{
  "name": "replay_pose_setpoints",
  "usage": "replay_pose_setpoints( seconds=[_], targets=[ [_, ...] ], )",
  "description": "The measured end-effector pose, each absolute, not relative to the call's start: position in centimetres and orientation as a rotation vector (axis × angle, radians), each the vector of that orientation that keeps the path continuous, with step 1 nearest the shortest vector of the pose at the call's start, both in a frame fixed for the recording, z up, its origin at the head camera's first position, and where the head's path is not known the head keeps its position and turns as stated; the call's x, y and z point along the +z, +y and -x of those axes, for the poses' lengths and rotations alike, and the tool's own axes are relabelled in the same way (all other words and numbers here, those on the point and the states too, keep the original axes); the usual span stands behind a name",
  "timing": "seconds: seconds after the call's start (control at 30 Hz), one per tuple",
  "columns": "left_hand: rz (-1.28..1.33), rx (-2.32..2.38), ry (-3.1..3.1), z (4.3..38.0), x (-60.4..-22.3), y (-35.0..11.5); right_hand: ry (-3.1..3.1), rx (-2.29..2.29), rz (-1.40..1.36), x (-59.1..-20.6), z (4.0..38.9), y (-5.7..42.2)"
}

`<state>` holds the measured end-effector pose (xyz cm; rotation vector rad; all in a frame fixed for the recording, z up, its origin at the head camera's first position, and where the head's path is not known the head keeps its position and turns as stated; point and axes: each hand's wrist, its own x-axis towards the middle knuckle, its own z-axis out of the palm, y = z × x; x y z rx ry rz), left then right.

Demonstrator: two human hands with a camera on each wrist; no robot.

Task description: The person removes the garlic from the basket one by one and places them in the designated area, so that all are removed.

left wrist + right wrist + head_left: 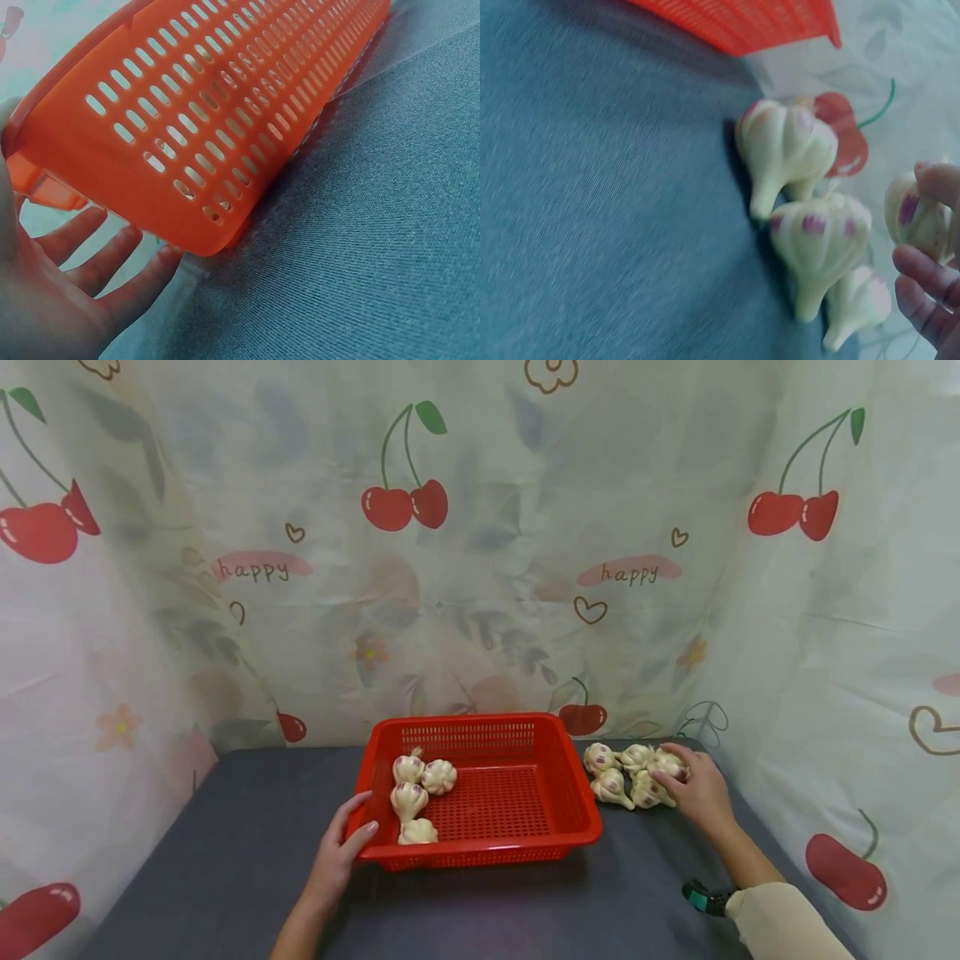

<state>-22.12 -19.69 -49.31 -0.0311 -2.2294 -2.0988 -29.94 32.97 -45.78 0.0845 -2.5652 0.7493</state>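
My left hand [333, 852] grips the left side of a red plastic basket [487, 845], with the thumb at the rim and fingers spread along the wall in the left wrist view. Several garlic bulbs [408, 800] lie at the basket's left end. Right of the basket, my right hand [703, 792] pinches a garlic bulb [907, 214] between thumb and fingers, above a small group of other garlic bulbs [610, 787]. In the right wrist view the held bulb shows a purple patch, and my fingers hide part of it.
The dark grey cloth-covered table [255, 835] carries everything. A pale curtain [480, 610] with cherry prints hangs right behind and along both sides. A black wristband with a green part [705, 900] is at my right wrist, by the cream sleeve [783, 922].
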Motion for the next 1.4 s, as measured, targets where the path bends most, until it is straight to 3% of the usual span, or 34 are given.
replay_pose_setpoints(
  seconds=[0.57,1.4],
  targets=[
    [0.054,-2.088,-2.240,22.4,-49.2,-19.8,-2.666,0.838,0.208,-48.8,30.1,36.5],
    [0.059,-2.075,-2.219,22.2,-49.9,-19.8,-2.662,1.016,0.337,-50.4,30.8,37.0]
  ],
)
